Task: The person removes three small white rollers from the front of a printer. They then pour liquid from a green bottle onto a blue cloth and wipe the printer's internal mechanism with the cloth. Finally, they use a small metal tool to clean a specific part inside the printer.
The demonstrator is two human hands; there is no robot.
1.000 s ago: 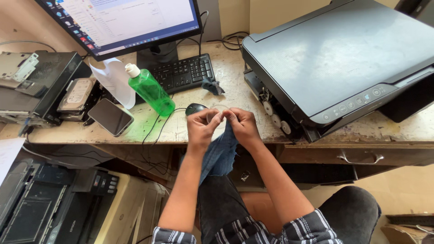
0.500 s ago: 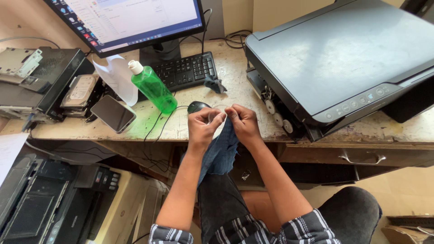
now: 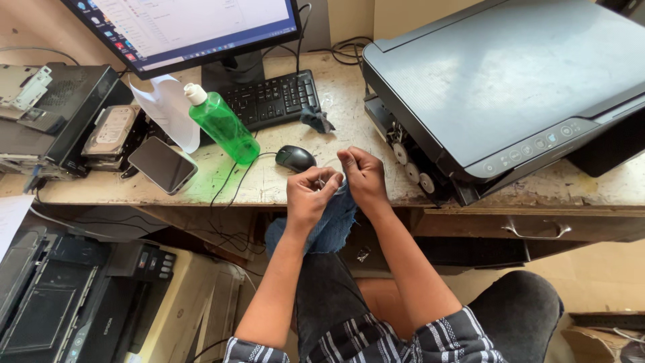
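My left hand (image 3: 307,193) and my right hand (image 3: 361,176) meet just in front of the desk edge. Both pinch a blue denim cloth (image 3: 330,225) that hangs down from them over my lap. A small pale part seems caught between the fingertips, too small to make out. A black mouse (image 3: 294,158) lies on the desk right behind the hands. To the right stands a dark grey printer (image 3: 510,94) with its white rollers exposed on the near left side.
A green bottle (image 3: 222,124), a phone (image 3: 162,163), a hard drive (image 3: 111,130), a black keyboard (image 3: 269,101) and a monitor (image 3: 181,27) crowd the worn wooden desk (image 3: 591,191). Another printer (image 3: 74,302) sits on the floor at left. A drawer handle (image 3: 535,232) lies below right.
The hands have stayed together at the desk edge, working the cloth with small finger movements. The view has shifted slightly.
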